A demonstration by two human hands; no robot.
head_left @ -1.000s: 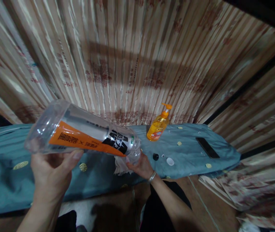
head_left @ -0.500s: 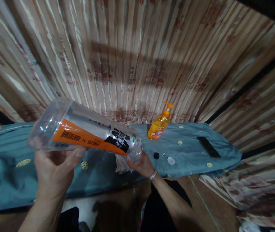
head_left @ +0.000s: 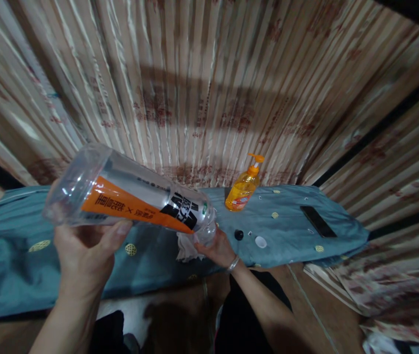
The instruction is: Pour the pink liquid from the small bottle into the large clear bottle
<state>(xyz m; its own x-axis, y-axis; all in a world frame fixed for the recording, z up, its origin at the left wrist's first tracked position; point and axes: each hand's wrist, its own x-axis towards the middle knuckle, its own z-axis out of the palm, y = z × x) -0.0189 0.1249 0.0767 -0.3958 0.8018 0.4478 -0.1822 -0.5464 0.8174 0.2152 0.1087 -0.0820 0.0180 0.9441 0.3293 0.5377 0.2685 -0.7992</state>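
A large clear plastic bottle [head_left: 139, 196] with an orange and silver label lies sideways in the air between my hands, its neck pointing right and a little down. My left hand [head_left: 87, 246] grips it from below near the wide base. My right hand [head_left: 220, 250] is closed at the narrow neck end, fingers partly hidden behind the clear plastic. Just below the neck, a crumpled white tissue or cloth [head_left: 188, 249] shows; whether my right fingers touch it I cannot tell.
On the blue bed sheet [head_left: 283, 236] stands a pump bottle of yellow liquid [head_left: 243, 189]. Nearby are a small black cap [head_left: 238, 234], a white round lid [head_left: 260, 242] and a black phone [head_left: 317, 221]. Patterned curtains [head_left: 194, 88] hang behind and at the right.
The bottle has turned slightly in my hands, its printed label shifting a little. Both hands keep their hold, and the view has moved slightly.
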